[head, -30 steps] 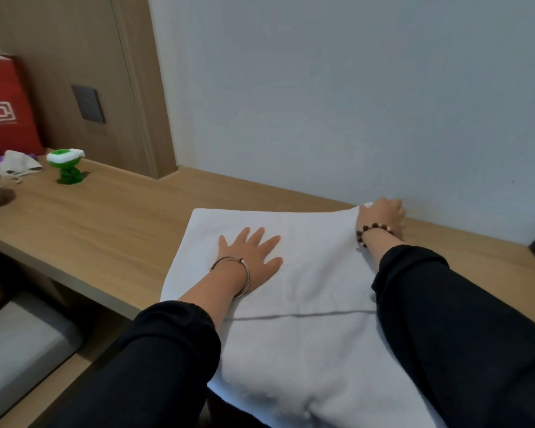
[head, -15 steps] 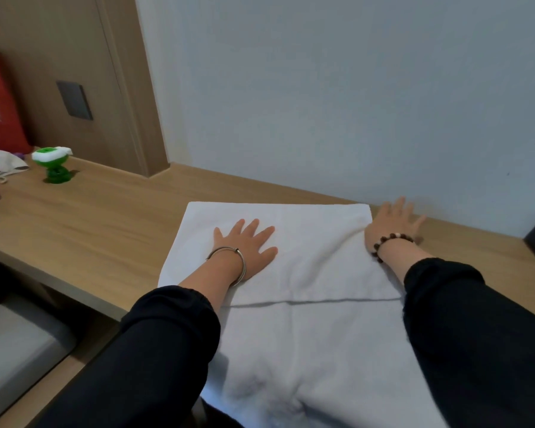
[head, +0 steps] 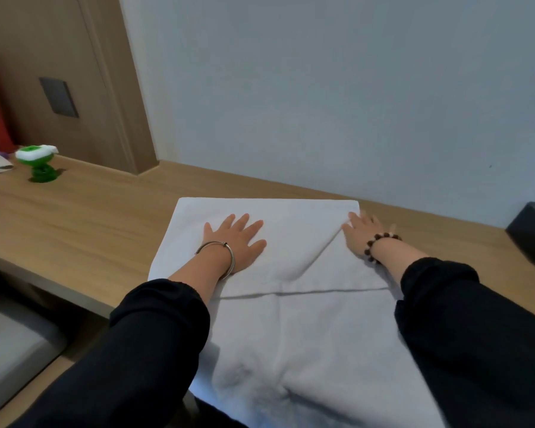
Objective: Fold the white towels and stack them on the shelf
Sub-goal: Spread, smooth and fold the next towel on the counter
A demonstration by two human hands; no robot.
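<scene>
White towel (head: 291,332) lying across wooden counter (head: 84,223) below pale wall (head: 322,88), left hand (head: 237,242) and right hand (head: 359,234) pressing it, fingers straight.

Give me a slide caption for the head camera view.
The left hand and right hand press a white towel flat on a wooden counter.

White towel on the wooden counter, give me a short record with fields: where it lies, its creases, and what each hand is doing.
place: white towel spread on the wooden counter, near part hanging over the front edge
creases: a diagonal one running from the right hand
left: left hand flat, palm down on the towel
right: fingers flat near the far right corner, blurred
</scene>
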